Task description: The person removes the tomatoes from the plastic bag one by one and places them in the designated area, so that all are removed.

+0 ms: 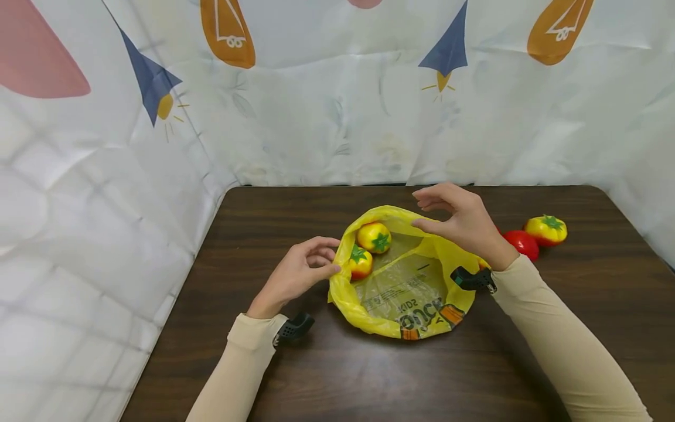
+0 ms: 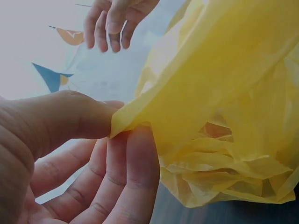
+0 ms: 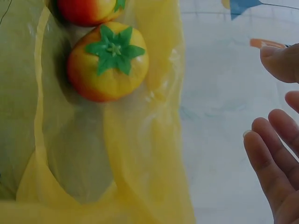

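A yellow plastic bag (image 1: pixel 345 293) stands on the table with its mouth spread wide. My left hand (image 1: pixel 300 269) pinches the bag's left rim between thumb and fingers, which the left wrist view shows closely. Two toy fruits lie inside against the left wall: a yellow-red one (image 1: pixel 374 237) with a green star-shaped leaf, and a similar one (image 1: pixel 361 262) partly covered by the rim. Over the bag's far right edge hovers my right hand (image 1: pixel 459 220), its thumb and fingers apart and holding nothing. In the right wrist view, its fingers (image 3: pixel 266 158) are apart from the bag.
Right of the bag, beyond my right forearm, lie a red toy fruit (image 1: pixel 522 243) and a yellow-red toy fruit (image 1: pixel 545 230). The dark wooden table (image 1: pixel 237 223) meets a patterned white curtain (image 1: pixel 316 117) at its back and left edges.
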A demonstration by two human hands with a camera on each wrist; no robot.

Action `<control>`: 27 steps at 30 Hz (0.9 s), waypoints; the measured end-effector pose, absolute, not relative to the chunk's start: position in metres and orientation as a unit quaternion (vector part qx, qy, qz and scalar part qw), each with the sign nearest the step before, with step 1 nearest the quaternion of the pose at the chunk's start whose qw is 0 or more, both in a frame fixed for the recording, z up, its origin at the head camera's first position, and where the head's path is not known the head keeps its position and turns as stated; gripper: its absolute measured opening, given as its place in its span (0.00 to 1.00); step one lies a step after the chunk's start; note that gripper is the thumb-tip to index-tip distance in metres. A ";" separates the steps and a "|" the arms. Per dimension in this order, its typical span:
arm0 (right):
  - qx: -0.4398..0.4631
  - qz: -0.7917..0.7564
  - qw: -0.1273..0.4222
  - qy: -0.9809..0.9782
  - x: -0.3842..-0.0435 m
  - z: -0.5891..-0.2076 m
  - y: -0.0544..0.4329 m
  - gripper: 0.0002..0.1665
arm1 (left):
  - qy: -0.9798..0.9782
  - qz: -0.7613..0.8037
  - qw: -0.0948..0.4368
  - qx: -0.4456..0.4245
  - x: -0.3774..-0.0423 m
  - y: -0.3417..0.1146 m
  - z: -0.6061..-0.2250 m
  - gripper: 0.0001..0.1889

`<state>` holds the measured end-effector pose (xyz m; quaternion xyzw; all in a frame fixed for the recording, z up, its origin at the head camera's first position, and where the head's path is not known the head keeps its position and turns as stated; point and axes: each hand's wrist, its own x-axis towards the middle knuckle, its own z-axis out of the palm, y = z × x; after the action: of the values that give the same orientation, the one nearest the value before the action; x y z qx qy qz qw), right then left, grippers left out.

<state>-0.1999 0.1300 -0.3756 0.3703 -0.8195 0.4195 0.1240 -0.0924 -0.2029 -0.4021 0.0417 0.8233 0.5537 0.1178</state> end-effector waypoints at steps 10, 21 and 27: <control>0.386 0.438 0.075 -0.808 -0.205 -0.393 0.105 0.30 | 0.819 0.560 0.118 0.037 -0.095 -0.201 -0.405 0.26; 0.392 0.428 0.024 -0.814 -0.206 -0.412 0.090 0.31 | 0.818 0.562 0.115 0.039 -0.093 -0.201 -0.401 0.26; 0.385 0.438 -0.012 -0.812 -0.207 -0.417 0.084 0.32 | 0.820 0.560 0.113 0.044 -0.093 -0.202 -0.401 0.26</control>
<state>-0.2072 0.0843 -0.4166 0.3853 -0.8120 0.4382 -0.0125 -0.0932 -0.2021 -0.4010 0.0439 0.8199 0.5596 0.1129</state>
